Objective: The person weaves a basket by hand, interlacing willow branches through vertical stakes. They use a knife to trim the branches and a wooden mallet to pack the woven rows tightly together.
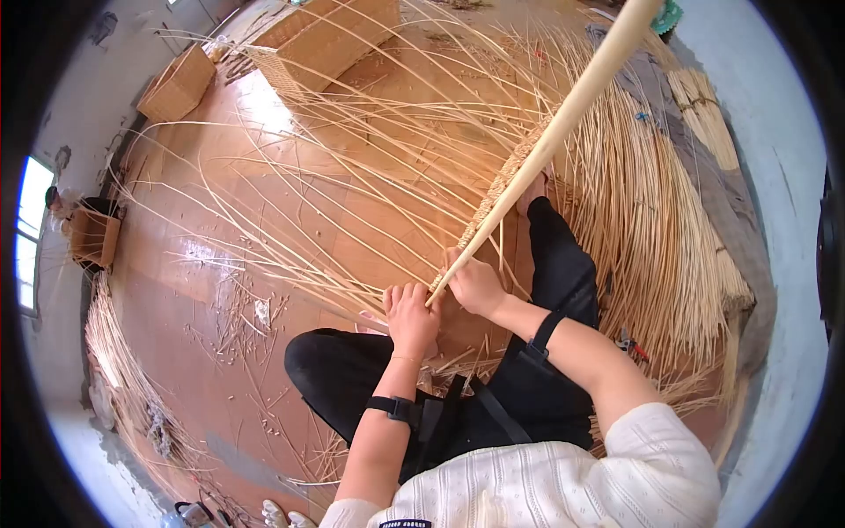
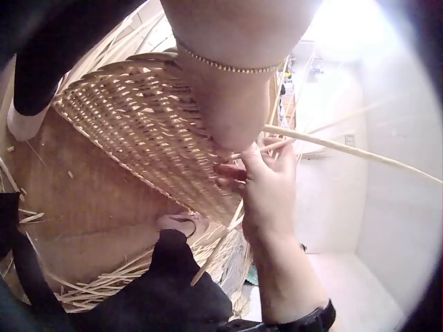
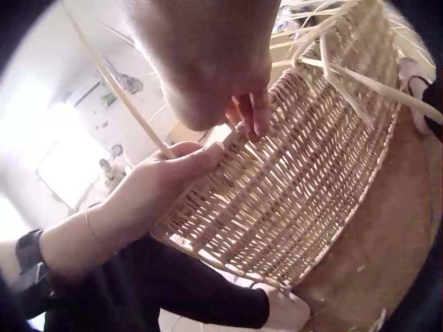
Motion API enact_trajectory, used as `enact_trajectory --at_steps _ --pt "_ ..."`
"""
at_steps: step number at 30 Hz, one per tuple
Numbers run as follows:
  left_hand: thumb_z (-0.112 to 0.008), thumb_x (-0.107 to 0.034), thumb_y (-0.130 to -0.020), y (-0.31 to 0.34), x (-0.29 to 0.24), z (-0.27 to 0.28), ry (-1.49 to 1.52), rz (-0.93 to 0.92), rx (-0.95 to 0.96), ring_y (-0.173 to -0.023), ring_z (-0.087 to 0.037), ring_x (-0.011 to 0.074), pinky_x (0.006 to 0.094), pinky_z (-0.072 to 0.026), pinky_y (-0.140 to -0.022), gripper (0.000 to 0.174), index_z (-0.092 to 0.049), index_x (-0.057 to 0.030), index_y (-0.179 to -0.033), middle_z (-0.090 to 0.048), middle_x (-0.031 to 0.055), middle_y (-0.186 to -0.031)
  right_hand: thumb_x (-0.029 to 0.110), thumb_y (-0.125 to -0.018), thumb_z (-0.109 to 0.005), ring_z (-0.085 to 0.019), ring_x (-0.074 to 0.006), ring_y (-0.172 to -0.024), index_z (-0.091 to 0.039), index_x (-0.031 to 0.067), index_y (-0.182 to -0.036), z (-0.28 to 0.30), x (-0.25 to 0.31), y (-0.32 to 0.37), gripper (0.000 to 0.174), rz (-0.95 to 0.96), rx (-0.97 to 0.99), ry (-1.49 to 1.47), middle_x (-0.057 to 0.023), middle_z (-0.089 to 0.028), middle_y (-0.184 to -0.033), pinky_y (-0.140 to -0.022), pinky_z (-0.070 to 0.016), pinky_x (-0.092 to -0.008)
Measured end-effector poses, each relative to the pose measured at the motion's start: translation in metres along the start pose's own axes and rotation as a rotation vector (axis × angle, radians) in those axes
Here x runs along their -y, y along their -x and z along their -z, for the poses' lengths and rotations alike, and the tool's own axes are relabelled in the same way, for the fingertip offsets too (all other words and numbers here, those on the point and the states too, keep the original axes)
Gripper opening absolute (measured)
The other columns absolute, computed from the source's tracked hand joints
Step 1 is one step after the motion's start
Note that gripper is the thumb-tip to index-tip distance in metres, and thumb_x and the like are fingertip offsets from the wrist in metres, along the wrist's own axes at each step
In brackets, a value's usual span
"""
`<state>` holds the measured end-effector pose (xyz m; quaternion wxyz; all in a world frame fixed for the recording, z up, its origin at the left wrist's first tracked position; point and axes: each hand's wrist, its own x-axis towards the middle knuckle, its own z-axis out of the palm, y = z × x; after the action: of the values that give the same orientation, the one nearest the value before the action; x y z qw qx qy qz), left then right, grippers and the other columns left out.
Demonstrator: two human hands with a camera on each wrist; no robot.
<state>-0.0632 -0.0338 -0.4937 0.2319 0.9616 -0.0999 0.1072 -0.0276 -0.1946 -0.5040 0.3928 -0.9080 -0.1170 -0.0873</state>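
Observation:
A tall woven wicker side of a basket [image 3: 277, 166] stands on edge between the person's legs, its slats running down to the floor in both wrist views. At its upper edge the left hand [image 1: 412, 319] grips the rim, thumb laid over the weave [image 3: 208, 159]. Close beside it, the right hand [image 1: 476, 286] pinches a pale cane [image 2: 256, 150] at the rim, fingers bent. A long cane [image 1: 563, 123] rises from between the hands toward the head camera. Many loose stake ends [image 1: 352, 194] fan out leftward from the rim.
Bundles of cane [image 1: 634, 202] lie along the right, with red-handled pruners [image 1: 632, 346] near them. Finished-looking wicker boxes [image 1: 326, 40] stand at the back. Offcuts [image 1: 255, 326] litter the floor. Another person [image 1: 66, 202] sits at the far left.

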Motion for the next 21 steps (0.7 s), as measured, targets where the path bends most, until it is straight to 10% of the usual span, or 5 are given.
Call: enact_trajectory --at_steps 11,21 --pt "-0.070 -0.026 -0.077 0.005 0.010 -0.001 0.053 0.055 -0.001 -0.100 -0.055 0.0310 0.0436 -0.0352 -0.105 0.024 -0.061 -0.0059 -0.086 -0.060 0.0120 -0.090 0.019 -0.088 -0.059 -0.069 -0.0343 -0.069 -0.030 0.0013 -0.150 -0.010 0.007 -0.028 0.070 0.367 0.494 0.476 -0.0187 -0.065 -0.080 -0.054 -0.0544 -0.0412" --pt "-0.071 -0.021 -0.076 0.012 0.012 0.002 0.038 0.034 -0.115 -0.127 -0.044 0.0373 0.0466 -0.0338 -0.108 0.036 -0.059 -0.0066 -0.107 -0.043 0.0150 -0.145 0.018 -0.092 -0.054 -0.067 -0.0262 -0.057 -0.032 0.0164 -0.153 -0.010 -0.010 -0.030 0.065 0.499 0.478 0.476 -0.0081 -0.065 -0.073 -0.045 -0.0517 -0.0381"
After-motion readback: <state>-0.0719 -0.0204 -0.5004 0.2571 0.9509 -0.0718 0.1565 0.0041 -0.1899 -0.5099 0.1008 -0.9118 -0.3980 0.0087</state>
